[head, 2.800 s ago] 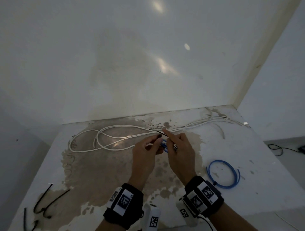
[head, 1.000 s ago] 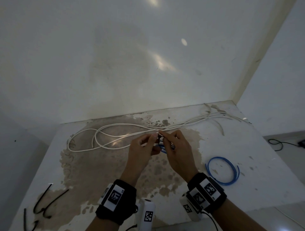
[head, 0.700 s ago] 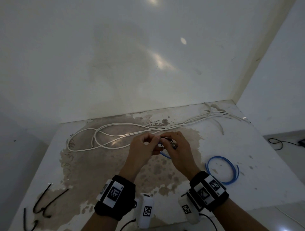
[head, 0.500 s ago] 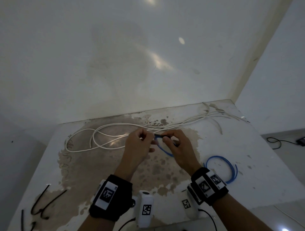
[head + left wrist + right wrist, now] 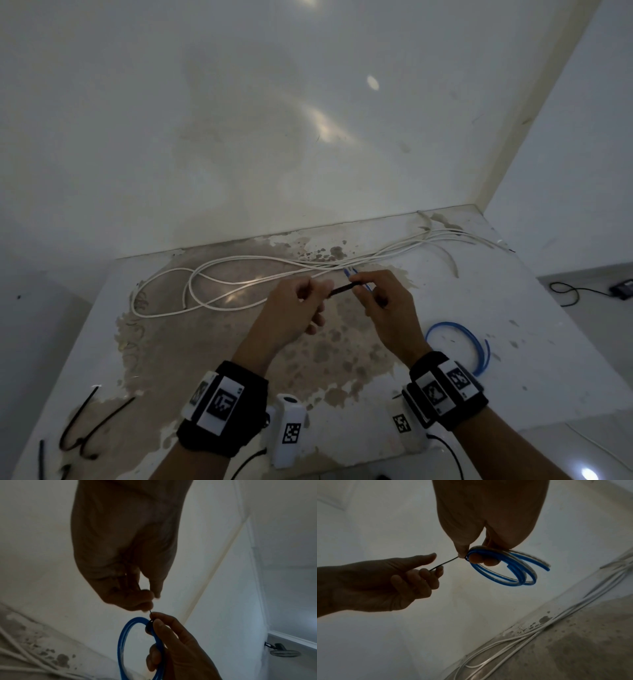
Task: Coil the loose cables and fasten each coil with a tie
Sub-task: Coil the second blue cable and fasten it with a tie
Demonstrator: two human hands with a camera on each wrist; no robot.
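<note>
My right hand (image 5: 383, 301) holds a small coil of blue cable (image 5: 510, 573) above the stained table (image 5: 445, 377), thumb and fingers pinching it where a black tie (image 5: 444, 563) wraps round it. My left hand (image 5: 301, 305) grips the tie's free tail (image 5: 342, 289) in curled fingers, stretched taut between the two hands. In the left wrist view the blue coil (image 5: 123, 642) hangs below the right hand's fingers (image 5: 171, 628). A long white cable (image 5: 239, 277) lies loose in big loops across the back of the table.
A second blue coil (image 5: 469, 346) lies on the table to the right of my right wrist. Several black ties (image 5: 89, 425) lie at the front left corner. A wall stands close behind the table. A black cord (image 5: 575, 291) lies on the floor at the right.
The hands have drawn apart: my left hand moved left with the tie's tail, which now stretches between them. The blue coil stays in my right hand.
</note>
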